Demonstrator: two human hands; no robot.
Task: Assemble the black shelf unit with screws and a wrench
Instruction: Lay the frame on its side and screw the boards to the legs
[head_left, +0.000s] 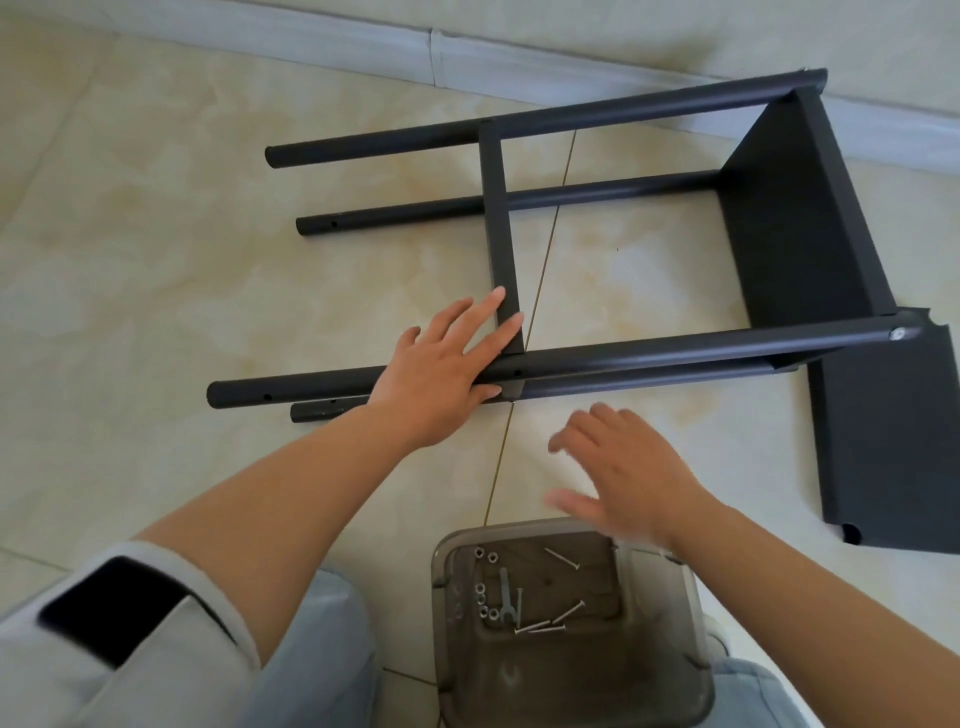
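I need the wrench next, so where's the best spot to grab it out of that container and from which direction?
Pinch the wrench by its plain handle end, coming straight down from above. It lies flat on the floor of the container, its forked end crowded by nuts and screws, and the walls likely block a sideways reach.

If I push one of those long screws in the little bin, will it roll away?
Probably only a little. The long screws look thin and round, so they'd roll, but each wide head likely curves the path. The clear bin's walls should stop them.
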